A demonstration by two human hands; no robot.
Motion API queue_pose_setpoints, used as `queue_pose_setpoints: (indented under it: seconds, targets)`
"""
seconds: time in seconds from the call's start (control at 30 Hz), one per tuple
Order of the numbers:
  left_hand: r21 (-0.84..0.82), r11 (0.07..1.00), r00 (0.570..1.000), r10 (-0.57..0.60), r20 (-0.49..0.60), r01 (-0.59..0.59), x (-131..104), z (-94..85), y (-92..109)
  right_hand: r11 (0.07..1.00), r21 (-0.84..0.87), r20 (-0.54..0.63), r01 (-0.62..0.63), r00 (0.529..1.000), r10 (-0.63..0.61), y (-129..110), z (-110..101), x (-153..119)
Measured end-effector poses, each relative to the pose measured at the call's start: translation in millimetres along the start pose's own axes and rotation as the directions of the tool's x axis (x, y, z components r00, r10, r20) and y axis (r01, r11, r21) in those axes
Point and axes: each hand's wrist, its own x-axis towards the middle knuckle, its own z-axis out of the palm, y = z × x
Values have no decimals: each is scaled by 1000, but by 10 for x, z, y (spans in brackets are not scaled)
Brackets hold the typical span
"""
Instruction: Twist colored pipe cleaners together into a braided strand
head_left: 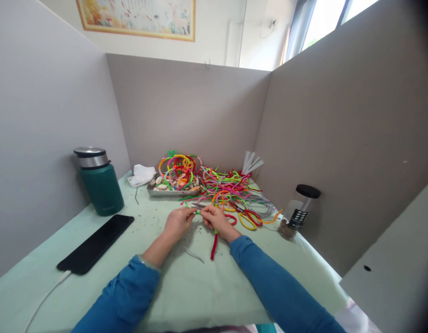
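Observation:
My left hand (179, 223) and my right hand (217, 221) meet over the middle of the table, fingertips pinched close together. Between them runs a green pipe cleaner (198, 212), gripped by both; its far ends are partly hidden by my fingers. A red fuzzy length (214, 247) with a green top hangs below my right hand. Just beyond my fingers lie the blades of scissors (199, 206), and red scissor handles (231, 219) show to the right. A thin grey-white strand (193, 254) rests on the cloth below my hands.
A metal tray (172, 193) holds shells and colourful pipe-cleaner loops. Beside it spreads a pile of pipe cleaners (228, 185). A green bottle (101, 185), a charging phone (96, 245) and tissues (142, 175) are on the left, a clear black-lidded jar (299, 212) on the right. Partitions surround the table.

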Motion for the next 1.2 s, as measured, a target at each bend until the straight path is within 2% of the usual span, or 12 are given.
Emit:
queue_pose_setpoints:
  seconds: [0.23, 0.4, 0.7, 0.83, 0.93, 1.1, 1.2]
  targets:
    - [22, 1000, 999, -6, 42, 5, 2, -48, 35, 1000, -8, 3, -3, 1000, 3, -16, -1, -9]
    - [-27, 999, 997, -28, 75, 30, 13, -55, 52, 1000, -15, 16, 0, 1000, 0, -15, -6, -13]
    - [-199, 959, 966, -162, 202, 202, 34, -91, 105, 999, -46, 35, -7, 999, 8, -47, -4, -37]
    - [-353, 881, 932, -220, 288, 317, 24, -59, 71, 999, -46, 35, -7, 999, 8, -48, -3, -41]
    - [-466, 786, 895, -239, 377, 406, 14, -2, 35, 999, -41, 46, -3, 999, 5, -48, -3, -45]
    - [-632, 566, 829, -190, 526, 530, 0, 34, 34, 999, -44, 44, 6, 999, -4, -54, -10, -51]
    - [-653, 529, 822, -172, 543, 542, -3, 16, 54, 999, -44, 45, 5, 999, -3, -49, -13, -47]
